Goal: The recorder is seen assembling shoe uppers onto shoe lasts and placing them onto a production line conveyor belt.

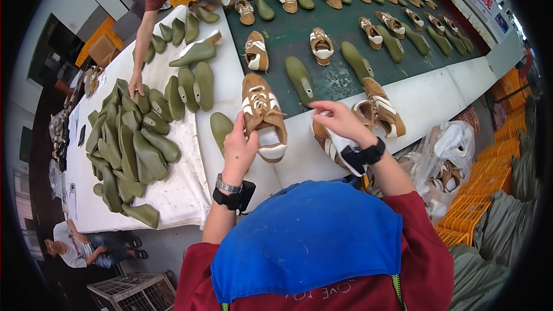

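I take the dark green work surface (288,33) as reference. My left hand (239,147) grips a brown-and-white shoe (266,101) at its side, in front of the surface's near left corner; the toe points toward the far side. My right hand (339,120) is partly open at the near edge, with no object visible between thumb and forefinger. Its fingertips lie beside the lower end of a green shoe last (299,79), which rests on the surface.

Caution: the left grip appears one-sided. If it loosens, the shoe may drop onto the loose last (221,128) just left of the surface's near corner. A low right forearm may drag the shoe under the wrist (328,141), near the front edge, or catch its wrist device (357,155). A bump to the heap of lasts (124,150), left of the surface, may make it slide, since the pieces lie loosely stacked; a co-worker's hand (136,85) reaches into it.

Limits of view: I cannot confirm contact between the right fingertips and the last. The left fingers' undersides are hidden. The wrist covers part of the shoe below it. Items at the surface's far end are too small to distinguish.
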Tool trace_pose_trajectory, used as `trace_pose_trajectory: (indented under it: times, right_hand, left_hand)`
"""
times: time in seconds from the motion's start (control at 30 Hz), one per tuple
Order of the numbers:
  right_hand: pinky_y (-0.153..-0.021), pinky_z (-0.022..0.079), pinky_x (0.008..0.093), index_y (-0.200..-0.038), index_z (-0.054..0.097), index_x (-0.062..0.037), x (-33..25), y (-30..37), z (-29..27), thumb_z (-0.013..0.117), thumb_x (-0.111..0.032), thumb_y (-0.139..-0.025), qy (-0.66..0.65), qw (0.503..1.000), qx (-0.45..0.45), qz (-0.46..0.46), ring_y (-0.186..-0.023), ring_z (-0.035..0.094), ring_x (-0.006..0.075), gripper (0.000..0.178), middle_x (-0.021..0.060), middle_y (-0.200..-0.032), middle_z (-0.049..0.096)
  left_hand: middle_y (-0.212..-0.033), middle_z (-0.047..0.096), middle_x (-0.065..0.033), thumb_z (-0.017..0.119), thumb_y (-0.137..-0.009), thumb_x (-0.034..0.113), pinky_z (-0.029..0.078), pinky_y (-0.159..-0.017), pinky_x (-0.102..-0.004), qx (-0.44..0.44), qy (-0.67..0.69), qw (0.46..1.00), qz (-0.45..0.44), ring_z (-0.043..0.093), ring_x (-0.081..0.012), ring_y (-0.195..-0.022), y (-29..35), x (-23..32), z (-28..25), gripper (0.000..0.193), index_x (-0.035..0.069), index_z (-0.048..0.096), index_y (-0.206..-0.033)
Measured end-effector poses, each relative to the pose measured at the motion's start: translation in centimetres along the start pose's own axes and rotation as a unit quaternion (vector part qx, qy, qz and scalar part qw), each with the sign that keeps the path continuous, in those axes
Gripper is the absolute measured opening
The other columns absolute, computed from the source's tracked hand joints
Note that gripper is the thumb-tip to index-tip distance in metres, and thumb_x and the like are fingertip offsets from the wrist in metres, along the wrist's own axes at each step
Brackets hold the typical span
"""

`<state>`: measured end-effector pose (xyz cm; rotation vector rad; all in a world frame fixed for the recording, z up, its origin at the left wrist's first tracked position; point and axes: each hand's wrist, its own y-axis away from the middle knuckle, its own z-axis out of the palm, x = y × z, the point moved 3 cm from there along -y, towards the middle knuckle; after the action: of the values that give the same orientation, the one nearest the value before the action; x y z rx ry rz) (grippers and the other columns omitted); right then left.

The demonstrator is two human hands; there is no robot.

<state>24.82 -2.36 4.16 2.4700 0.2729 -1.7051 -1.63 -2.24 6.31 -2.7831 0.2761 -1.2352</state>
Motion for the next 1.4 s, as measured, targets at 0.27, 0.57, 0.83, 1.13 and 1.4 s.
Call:
trace_pose_trajectory:
  times: [0.27,0.57,0.83,1.13,1.4]
  right_hand:
    - [-0.076,0.049,0.0415,-0.129,0.036,0.0003,7.3,5.7,0.4,0.07,-0.043,-0.07,0.355,0.924,-0.023,0.138,-0.085,0.06,0.0402,0.081,0.0248,-0.094,0.061]
    - [-0.072,0.05,0.0261,-0.115,0.054,0.0052,6.1,1.7,0.7,0.053,-0.008,-0.08,-0.211,0.965,0.034,0.149,-0.083,0.061,0.013,0.038,0.0109,-0.098,0.064]
    - [-0.082,0.045,0.0241,-0.124,0.05,0.001,-1.3,1.1,1.9,0.056,-0.011,-0.085,-0.297,0.94,-0.149,0.08,-0.093,0.056,0.0092,0.041,0.0064,-0.108,0.061]
    - [-0.082,0.045,0.0276,-0.134,0.037,-0.0064,-0.4,1.9,1.6,0.065,-0.019,-0.083,-0.26,0.958,0.099,0.074,-0.098,0.054,0.0118,0.06,0.0088,-0.114,0.055]
    - [-0.076,0.051,0.0275,-0.108,0.05,-0.0045,-1.0,-2.2,3.6,0.06,-0.02,-0.088,-0.414,0.907,0.071,0.026,-0.086,0.06,0.0129,0.027,0.006,-0.094,0.062]
  left_hand:
    - [-0.076,0.06,-0.0292,0.056,-0.079,0.021,0.049,-0.069,-0.0496,-0.146,-0.193,0.966,-0.086,0.06,-0.0457,-0.072,2.9,-10.9,5.7,0.048,-0.002,0.042,-0.118]
    - [-0.099,0.062,-0.0182,0.065,-0.078,0.019,0.05,-0.077,-0.0357,-0.046,0.046,0.998,-0.018,0.062,-0.0268,-0.09,0.6,-3.3,1.5,0.058,0.003,0.043,-0.129]
    - [-0.107,0.057,-0.0065,0.067,-0.076,0.016,0.045,-0.084,-0.0286,-0.221,0.313,0.923,-0.035,0.055,-0.0146,-0.097,-2.4,2.3,1.0,0.051,0.003,0.048,-0.121]
    - [-0.112,0.056,-0.0069,0.049,-0.089,0.046,0.05,-0.079,-0.0358,-0.025,0.595,0.743,-0.306,0.054,-0.019,-0.104,-1.8,-2.3,2.8,0.045,0.01,0.049,-0.117]
    - [-0.108,0.056,-0.0165,0.029,-0.086,0.068,0.057,-0.067,-0.0403,-0.34,0.596,0.637,-0.352,0.061,-0.0318,-0.089,0.7,-1.9,5.5,0.075,0.005,0.042,-0.126]
